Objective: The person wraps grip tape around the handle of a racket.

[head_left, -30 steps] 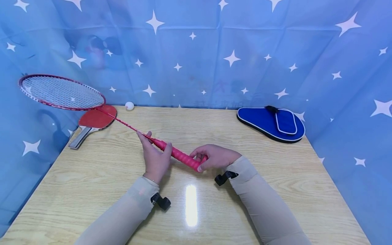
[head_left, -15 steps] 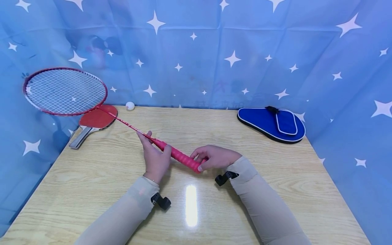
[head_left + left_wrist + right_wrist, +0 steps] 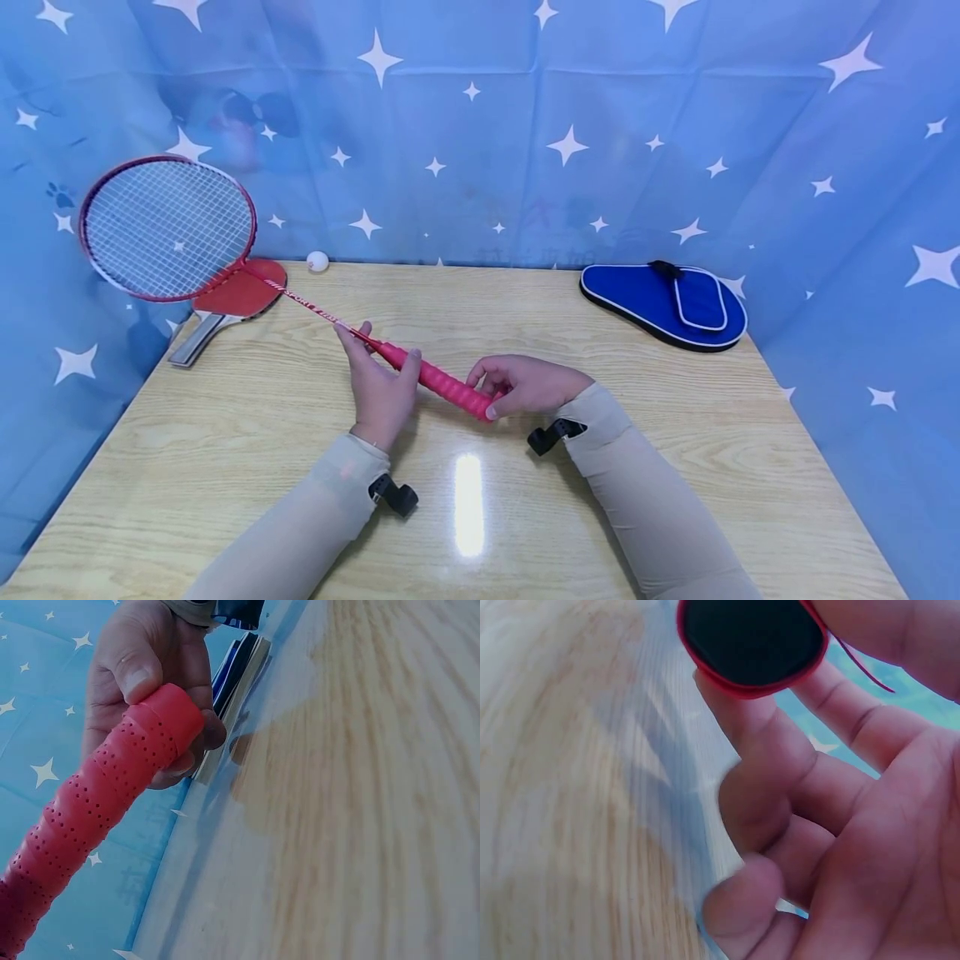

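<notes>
A badminton racket (image 3: 453,390) with a pink-red wrapped grip slants up over the table, its strung head raised at the far left. My left hand (image 3: 381,398) holds it where the grip meets the shaft, thumb on the near side. My right hand (image 3: 538,383) pinches the butt end between thumb and fingers. The left wrist view shows the grip's perforated wrap (image 3: 97,791) and the right hand (image 3: 150,682) around its end. In the right wrist view, the dark butt cap (image 3: 754,637) has a red rim, and a thin red strand (image 3: 862,664) trails beside it.
A red table tennis paddle (image 3: 258,287) lies at the table's back left, partly behind the racket head. Near it is a white ball (image 3: 317,262). A blue paddle case (image 3: 637,292) lies at the back right. Blue starry cloth (image 3: 480,167) surrounds the wooden table (image 3: 675,467).
The racket has turned about its shaft, so its head tilts up and shows the strings more face-on. Lettering on the shaft has come into view. Both hands stay nearly in place.
</notes>
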A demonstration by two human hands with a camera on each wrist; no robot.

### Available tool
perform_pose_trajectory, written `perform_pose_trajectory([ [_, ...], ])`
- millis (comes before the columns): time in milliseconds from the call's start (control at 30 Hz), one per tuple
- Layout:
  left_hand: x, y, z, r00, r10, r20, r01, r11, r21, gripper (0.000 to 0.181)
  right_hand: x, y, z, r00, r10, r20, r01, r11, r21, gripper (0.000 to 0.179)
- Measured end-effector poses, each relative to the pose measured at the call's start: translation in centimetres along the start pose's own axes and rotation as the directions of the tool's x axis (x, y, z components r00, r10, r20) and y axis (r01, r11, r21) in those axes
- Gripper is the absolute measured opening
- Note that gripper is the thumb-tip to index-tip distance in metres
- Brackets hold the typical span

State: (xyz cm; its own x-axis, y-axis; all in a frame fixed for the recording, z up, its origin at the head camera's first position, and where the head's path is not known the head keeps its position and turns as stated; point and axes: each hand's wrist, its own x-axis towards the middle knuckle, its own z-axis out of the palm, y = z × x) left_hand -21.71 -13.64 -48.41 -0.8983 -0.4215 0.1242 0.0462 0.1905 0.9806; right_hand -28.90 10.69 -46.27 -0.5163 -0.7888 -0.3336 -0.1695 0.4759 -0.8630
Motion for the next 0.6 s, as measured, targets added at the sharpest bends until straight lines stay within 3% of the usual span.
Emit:
perform_pose_trajectory([
  [600,-0.04,0.08,0.11,1.0,-0.008,-0.01,0.008,0.999,-0.039,0.127,-0.57,0.2,-0.83,1.0,-0.023,-0.012,0.024,0.999,0.047,0.044],
])
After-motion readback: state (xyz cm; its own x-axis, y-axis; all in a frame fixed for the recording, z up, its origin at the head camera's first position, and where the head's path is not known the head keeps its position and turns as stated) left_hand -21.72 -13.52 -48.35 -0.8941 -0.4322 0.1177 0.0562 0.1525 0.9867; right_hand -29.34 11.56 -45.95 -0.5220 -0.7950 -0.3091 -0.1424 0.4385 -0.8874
